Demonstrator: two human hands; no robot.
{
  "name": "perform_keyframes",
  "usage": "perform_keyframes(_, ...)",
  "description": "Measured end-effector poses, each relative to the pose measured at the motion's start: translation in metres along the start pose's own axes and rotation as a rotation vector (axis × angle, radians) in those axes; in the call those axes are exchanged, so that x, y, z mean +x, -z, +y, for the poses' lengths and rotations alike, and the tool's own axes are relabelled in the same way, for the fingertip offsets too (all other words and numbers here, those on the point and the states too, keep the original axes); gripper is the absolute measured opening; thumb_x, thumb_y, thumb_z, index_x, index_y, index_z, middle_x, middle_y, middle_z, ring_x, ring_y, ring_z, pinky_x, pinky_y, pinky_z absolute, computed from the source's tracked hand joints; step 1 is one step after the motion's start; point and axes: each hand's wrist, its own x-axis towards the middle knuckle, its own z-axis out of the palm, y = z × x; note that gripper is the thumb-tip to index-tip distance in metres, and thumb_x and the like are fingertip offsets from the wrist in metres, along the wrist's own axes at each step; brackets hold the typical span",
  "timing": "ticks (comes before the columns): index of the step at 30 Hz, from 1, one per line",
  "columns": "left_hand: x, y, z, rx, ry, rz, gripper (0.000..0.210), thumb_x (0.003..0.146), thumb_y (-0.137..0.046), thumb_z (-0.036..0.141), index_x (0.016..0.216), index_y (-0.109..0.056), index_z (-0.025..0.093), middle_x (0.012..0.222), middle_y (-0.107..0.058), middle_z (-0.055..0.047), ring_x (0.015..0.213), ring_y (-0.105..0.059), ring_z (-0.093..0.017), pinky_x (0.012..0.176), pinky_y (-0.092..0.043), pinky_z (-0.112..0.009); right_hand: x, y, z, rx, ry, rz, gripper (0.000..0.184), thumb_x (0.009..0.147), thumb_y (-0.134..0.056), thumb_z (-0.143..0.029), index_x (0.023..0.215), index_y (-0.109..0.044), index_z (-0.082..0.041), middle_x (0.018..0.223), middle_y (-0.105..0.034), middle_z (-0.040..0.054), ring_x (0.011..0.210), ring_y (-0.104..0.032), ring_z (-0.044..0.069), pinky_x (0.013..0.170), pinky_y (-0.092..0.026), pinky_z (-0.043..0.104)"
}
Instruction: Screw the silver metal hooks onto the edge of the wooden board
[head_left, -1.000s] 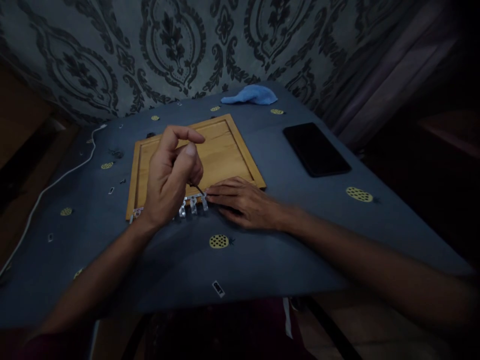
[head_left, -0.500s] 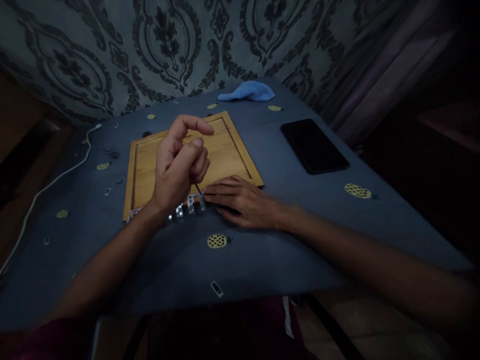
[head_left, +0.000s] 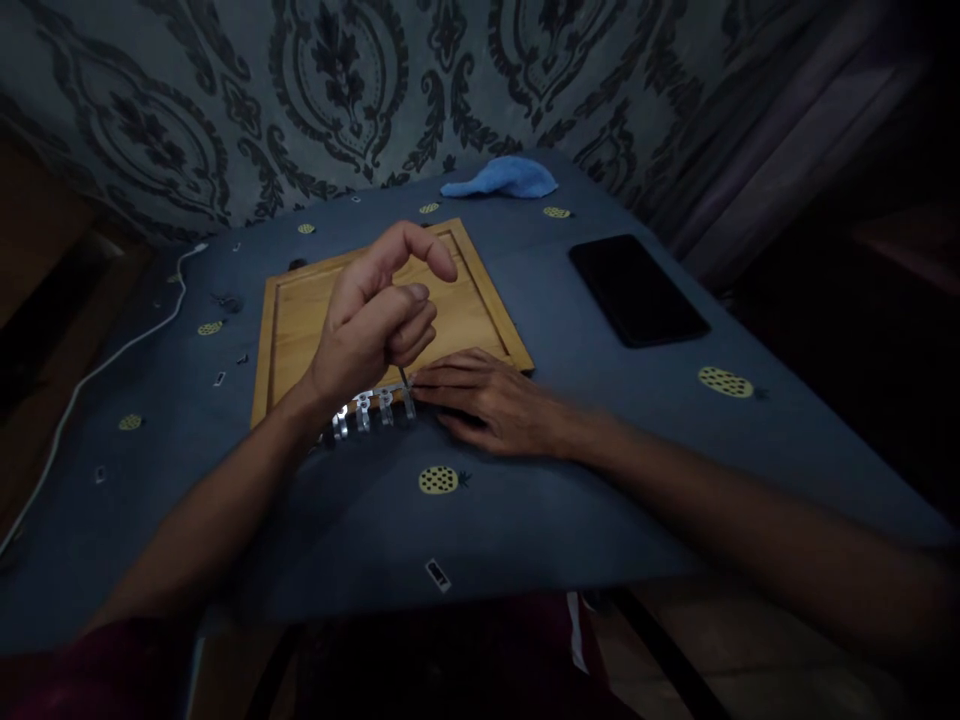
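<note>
My left hand (head_left: 386,305) is closed on a screwdriver (head_left: 403,377); only its thin dark shaft shows below the curled fingers, and the handle is hidden. The index finger is lifted and bent. The shaft's tip meets the rightmost of several shiny metal clips (head_left: 363,412) along the near edge of a framed wooden board (head_left: 450,310). My right hand (head_left: 487,400) lies with its fingers stretched out over the board's near right edge, fingertips beside that rightmost clip. My left forearm covers the board's near left corner.
A black phone (head_left: 637,290) lies right of the board. Farther back is a blue cloth (head_left: 506,177). A white cable (head_left: 112,350) runs down the left side of the patterned tablecloth (head_left: 525,530). Small dark items (head_left: 227,300) lie left of the board.
My left hand has turned slightly, its index finger reaching farther right. More of the metal clips show beside it. The right hand stays in place on the board's edge; the view has shifted a little.
</note>
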Motion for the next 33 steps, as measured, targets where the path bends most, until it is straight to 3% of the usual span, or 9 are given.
perform_keyframes(3,-0.002,0.002,0.000,0.013,-0.016,-0.049,0.006,0.081,-0.065,0.017,0.085,-0.061,0.019,0.046,-0.023,0.012,0.036,-0.016,-0.004,0.038,-0.021,-0.018,0.001,0.002,-0.001,0.000,-0.005,-0.011,0.038,0.100,-0.054,-0.021,0.135,-0.066,-0.016,0.137,-0.070,0.0110,0.131,-0.059,0.028,0.111,-0.047,0.052)
perform_keyframes(5,-0.004,0.004,0.006,0.011,-0.109,-0.014,0.004,0.084,-0.065,0.019,0.086,-0.061,0.020,0.046,-0.024,0.012,0.037,-0.015,-0.004,0.038,-0.018,-0.019,0.001,0.002,-0.001,-0.002,-0.007,-0.015,0.038,0.101,-0.053,-0.021,0.136,-0.065,-0.016,0.139,-0.069,0.0114,0.132,-0.059,0.027,0.112,-0.047,0.052)
perform_keyframes(11,-0.014,0.027,0.035,-0.043,-0.345,0.476,0.020,0.096,-0.051,0.015,0.079,-0.058,0.020,0.050,-0.025,0.008,0.040,-0.024,-0.007,0.042,-0.022,-0.020,0.000,-0.003,0.006,-0.031,0.035,0.066,0.035,0.101,-0.052,-0.020,0.132,-0.069,-0.019,0.133,-0.073,0.0104,0.124,-0.065,0.026,0.106,-0.053,0.051)
perform_keyframes(16,-0.027,0.075,0.008,-0.005,-0.188,0.749,0.025,0.098,-0.050,0.026,0.076,-0.057,0.018,0.060,-0.040,0.005,0.054,-0.047,-0.009,0.058,-0.046,-0.020,0.001,-0.003,0.015,-0.086,0.035,0.181,0.032,0.099,-0.054,-0.018,0.125,-0.073,-0.019,0.126,-0.076,0.0105,0.117,-0.070,0.027,0.100,-0.057,0.051)
perform_keyframes(19,-0.032,0.105,-0.020,0.086,-0.122,0.785,0.026,0.099,-0.056,0.033,0.079,-0.059,0.017,0.068,-0.049,0.004,0.063,-0.055,-0.009,0.073,-0.055,-0.024,0.002,-0.001,0.021,-0.096,-0.013,0.187,0.030,0.098,-0.055,-0.018,0.119,-0.076,-0.021,0.122,-0.078,0.0097,0.115,-0.071,0.027,0.100,-0.058,0.051)
perform_keyframes(21,-0.037,0.122,-0.033,0.200,-0.075,0.779,0.024,0.100,-0.059,0.038,0.100,-0.065,0.014,0.091,-0.064,-0.003,0.080,-0.064,-0.013,0.080,-0.059,-0.031,0.001,0.002,0.025,-0.111,-0.059,0.204,0.028,0.098,-0.056,-0.020,0.117,-0.077,-0.021,0.120,-0.078,0.0099,0.114,-0.072,0.026,0.099,-0.058,0.050)
perform_keyframes(24,-0.046,0.142,-0.045,0.413,-0.009,0.733,0.038,0.099,-0.064,0.040,0.128,-0.061,0.015,0.126,-0.065,-0.011,0.108,-0.067,-0.023,0.092,-0.060,-0.044,0.000,0.005,0.034,-0.150,-0.067,0.248,0.028,0.097,-0.054,-0.020,0.113,-0.077,-0.021,0.115,-0.080,0.0106,0.109,-0.074,0.028,0.097,-0.059,0.053)
perform_keyframes(29,-0.074,0.169,-0.048,0.734,0.036,0.688,0.040,0.099,-0.065,0.039,0.130,-0.061,0.016,0.131,-0.063,-0.011,0.113,-0.066,-0.024,0.095,-0.059,-0.047,-0.004,0.009,0.048,-0.217,-0.162,0.312,0.030,0.096,-0.052,-0.025,0.110,-0.078,-0.019,0.112,-0.080,0.0132,0.107,-0.075,0.030,0.094,-0.061,0.052)
perform_keyframes(33,-0.102,0.200,-0.040,0.920,0.091,0.755,0.040,0.099,-0.065,0.040,0.131,-0.060,0.016,0.131,-0.063,-0.012,0.113,-0.066,-0.024,0.095,-0.059,-0.047,-0.007,0.010,0.053,-0.256,-0.252,0.321,0.031,0.095,-0.051,-0.028,0.108,-0.078,-0.021,0.110,-0.081,0.0128,0.103,-0.077,0.031,0.092,-0.062,0.051)
